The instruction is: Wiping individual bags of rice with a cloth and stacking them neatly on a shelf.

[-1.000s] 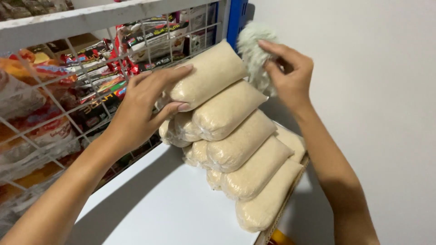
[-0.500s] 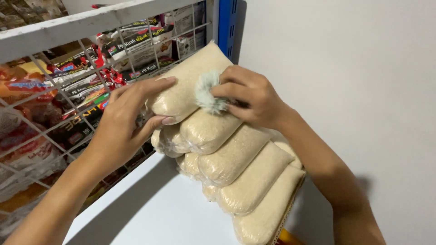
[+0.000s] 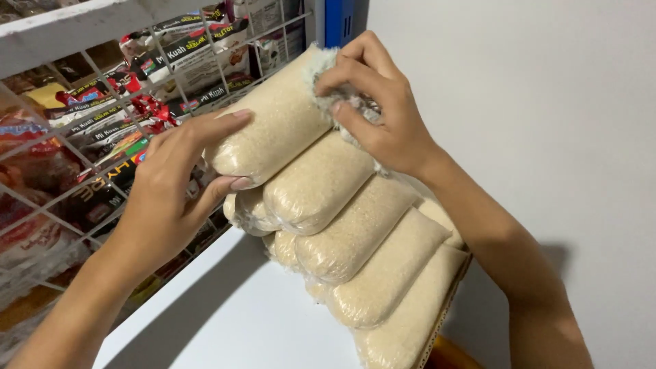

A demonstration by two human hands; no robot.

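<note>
A stack of clear plastic bags filled with pale grain (image 3: 342,225) leans against the white wall on a white shelf. My left hand (image 3: 174,184) grips the front end of the top bag (image 3: 273,130), thumb under it and fingers on top. My right hand (image 3: 383,109) is closed on a fluffy pale cloth (image 3: 324,65) and presses it on the back end of the top bag.
A white wire rack (image 3: 102,116) at the left holds rows of colourful noodle packets (image 3: 116,123). The white shelf surface (image 3: 232,321) lies below the stack. A blue upright post (image 3: 339,20) stands at the back. A plain white wall (image 3: 547,137) is on the right.
My right hand has brought the fluffy cloth from behind the stack onto the top bag and moved it along the bag. My left hand keeps its hold on the bag's front end.
</note>
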